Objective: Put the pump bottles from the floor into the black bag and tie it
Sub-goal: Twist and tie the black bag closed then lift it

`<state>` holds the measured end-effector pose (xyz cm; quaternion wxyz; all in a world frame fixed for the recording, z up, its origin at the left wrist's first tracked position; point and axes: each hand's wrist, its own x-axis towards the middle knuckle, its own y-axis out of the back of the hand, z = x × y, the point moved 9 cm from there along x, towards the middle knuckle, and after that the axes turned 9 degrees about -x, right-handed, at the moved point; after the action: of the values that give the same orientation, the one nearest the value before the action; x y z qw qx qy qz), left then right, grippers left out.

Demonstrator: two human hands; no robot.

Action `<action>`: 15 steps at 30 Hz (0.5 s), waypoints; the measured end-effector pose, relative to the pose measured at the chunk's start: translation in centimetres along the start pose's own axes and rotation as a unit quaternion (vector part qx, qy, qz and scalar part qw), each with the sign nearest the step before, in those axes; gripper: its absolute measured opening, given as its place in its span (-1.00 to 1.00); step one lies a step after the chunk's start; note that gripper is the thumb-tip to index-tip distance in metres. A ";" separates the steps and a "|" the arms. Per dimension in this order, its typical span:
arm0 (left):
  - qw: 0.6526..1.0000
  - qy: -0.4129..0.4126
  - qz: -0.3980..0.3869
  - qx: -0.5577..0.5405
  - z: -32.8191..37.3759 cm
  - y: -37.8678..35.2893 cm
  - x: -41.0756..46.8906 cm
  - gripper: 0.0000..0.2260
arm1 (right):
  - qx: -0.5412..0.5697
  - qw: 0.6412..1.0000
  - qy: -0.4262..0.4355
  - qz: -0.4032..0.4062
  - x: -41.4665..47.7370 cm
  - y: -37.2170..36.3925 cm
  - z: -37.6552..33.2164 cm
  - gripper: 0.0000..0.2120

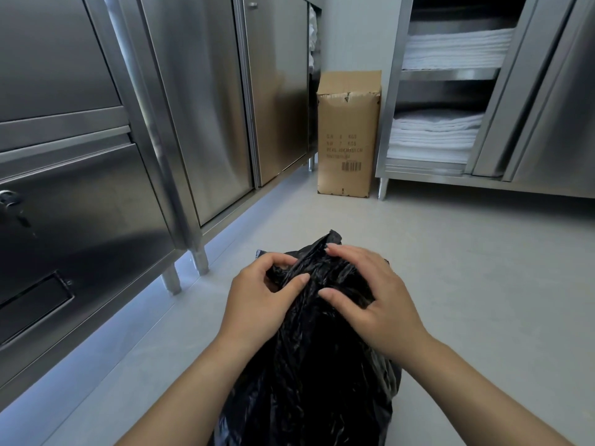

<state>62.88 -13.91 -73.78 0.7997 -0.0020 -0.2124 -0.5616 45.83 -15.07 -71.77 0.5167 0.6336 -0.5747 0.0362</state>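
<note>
The crinkled black plastic bag (309,381) stands on the smooth grey floor (450,268), directly in front of the person and between the two forearms. Its body looks full and rounded. No pump bottles are visible on the floor, so I judge that they are already inside, though the dark plastic hides what it holds.

The step in hand is the tying. The top of the bag is gathered into a wrinkled neck, and both hands work on it. The left hand (264,291) is closed on a fold of the plastic, pinching it between the thumb and the curled fingers. The right hand (370,294) grips the other side of the neck, with the fingers bent over the top and the thumb pressing from below. The two hands are near each other with the bunched plastic between them. I cannot see a finished knot.

The next move probably calls for crossing the two held parts, passing one under the other and pulling them apart until the neck closes tightly. The plastic is thin and slippery, so a firm pinch is needed.

Behind, a tall brown cardboard box (349,133) stands between the closed stainless steel cabinets (209,107) and an open steel cabinet (531,91) holding white folded cloths (434,136).
</note>
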 end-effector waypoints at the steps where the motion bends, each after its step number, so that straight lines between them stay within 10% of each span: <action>1: 1.000 0.000 -0.003 -0.003 0.0 -0.1 0.0 -0.87 | 0.008 1.000 0.003 -0.028 0.0 -0.6 -0.2 -0.47; 15: 0.993 -0.004 -0.086 -0.081 0.5 0.6 0.1 -0.77 | 0.044 0.995 -0.008 -0.091 -0.1 -2.8 0.5 -0.19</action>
<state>63.26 -13.70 -73.14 0.7449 -0.0505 -0.1684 -0.6436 47.66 -15.88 -73.76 0.4847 0.7055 -0.5170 0.0093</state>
